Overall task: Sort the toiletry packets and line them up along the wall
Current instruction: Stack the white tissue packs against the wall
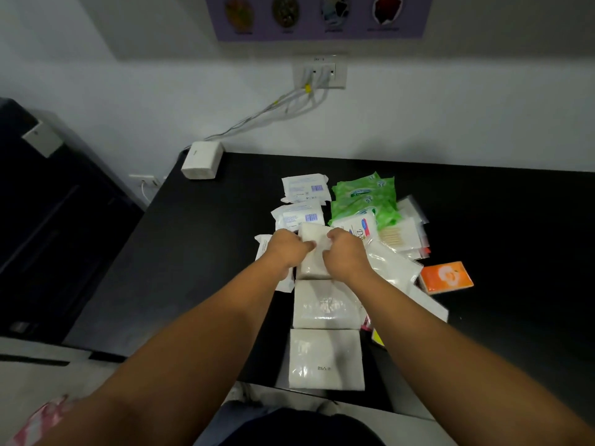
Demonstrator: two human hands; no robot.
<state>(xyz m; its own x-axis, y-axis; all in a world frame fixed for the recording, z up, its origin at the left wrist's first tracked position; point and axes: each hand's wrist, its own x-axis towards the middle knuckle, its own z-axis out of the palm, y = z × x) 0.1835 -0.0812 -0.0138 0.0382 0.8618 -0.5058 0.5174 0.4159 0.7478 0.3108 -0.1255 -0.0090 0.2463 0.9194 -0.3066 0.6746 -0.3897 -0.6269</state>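
A pile of toiletry packets lies in the middle of the black table [199, 252]. My left hand [286, 247] and my right hand [344, 252] both grip a white tissue packet [314, 252] at the pile's centre. Two more white tissue packets [325, 305] [325, 360] lie in a column below it, toward me. White packets with blue barcodes [306, 188] sit behind my hands, green packets [363, 197] to their right. A cotton swab bag [397, 235] and an orange packet [446, 276] lie on the right.
The white wall [450, 123] runs along the table's far edge, with a socket and cables [318, 74]. A white box [201, 159] sits at the far left corner. A dark cabinet [48, 204] stands to the left. Bare black tabletop stretches right.
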